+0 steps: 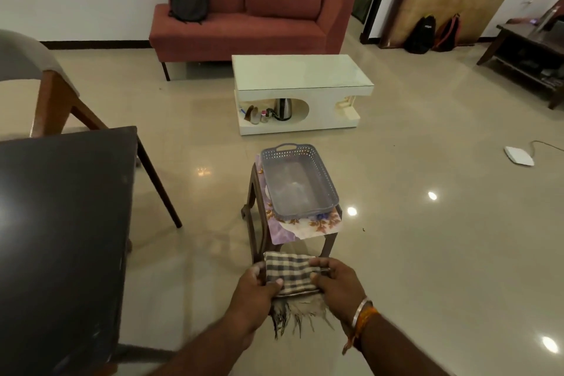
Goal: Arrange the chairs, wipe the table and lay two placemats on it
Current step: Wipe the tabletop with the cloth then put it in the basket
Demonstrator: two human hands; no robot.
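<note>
Checked cloth (290,276), pinched at both ends by left hand (258,285) and right hand (335,282); no writing legible; basket (300,181) on stool (305,227) beyond.

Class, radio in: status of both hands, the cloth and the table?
Left hand and right hand both grip the checked cloth. Dark table at left, no placemats laid. Placemat under grey basket on stool ahead.

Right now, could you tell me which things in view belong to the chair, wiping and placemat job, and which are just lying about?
Belonging to the job:
checked cloth, held by left hand and right hand
dark table
chair
floral placemats under the basket

Just lying about:
grey basket
stool
red sofa
white coffee table
kettle
backpacks
</note>
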